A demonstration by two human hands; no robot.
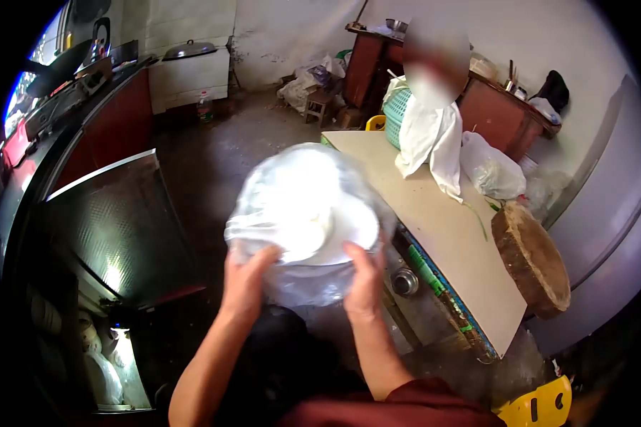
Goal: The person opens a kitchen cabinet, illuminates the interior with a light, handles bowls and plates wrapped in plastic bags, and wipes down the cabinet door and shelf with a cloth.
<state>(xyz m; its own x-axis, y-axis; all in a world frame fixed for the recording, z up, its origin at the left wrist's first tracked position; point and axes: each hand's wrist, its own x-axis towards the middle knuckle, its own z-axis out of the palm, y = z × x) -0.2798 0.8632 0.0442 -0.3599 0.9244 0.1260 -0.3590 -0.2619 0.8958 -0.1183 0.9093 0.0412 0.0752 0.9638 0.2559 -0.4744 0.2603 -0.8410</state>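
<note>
Between my two hands is a clear plastic bag [306, 288] with white round dishes [356, 224] in it, like plates or bowls; glare and motion blur hide how many. My left hand [246, 281] grips the bag's near left side, thumb on top. On the near right side, my right hand [365, 281] holds it the same way, thumb against the white dishes. The fingers of both hands are hidden beneath. The bundle is held in the air above the floor, left of the table.
A table [434, 206] stands at right, bearing a white cloth [432, 142], a plastic bag [491, 167] and a thick round wooden board [530, 260]. An open cabinet door [121, 228] juts out at left, below the counter. A metal container [404, 282] sits by the table's side.
</note>
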